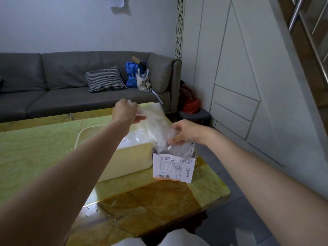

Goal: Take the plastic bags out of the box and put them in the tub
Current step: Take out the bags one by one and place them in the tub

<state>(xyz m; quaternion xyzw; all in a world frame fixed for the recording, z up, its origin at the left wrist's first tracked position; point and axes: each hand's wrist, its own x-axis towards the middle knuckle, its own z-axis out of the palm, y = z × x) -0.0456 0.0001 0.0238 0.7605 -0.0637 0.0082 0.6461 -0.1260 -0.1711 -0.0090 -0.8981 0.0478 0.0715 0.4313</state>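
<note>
Holding a clear plastic bag stretched above the box: left hand pinches its top, right hand grips its lower end at the box mouth. More plastic fills the box. Tub alongside, apparently holding plastic.

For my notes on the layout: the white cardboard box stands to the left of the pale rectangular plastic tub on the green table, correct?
Not quite: the head view shows the white cardboard box standing to the right of the pale rectangular plastic tub, both on the green table.
</note>
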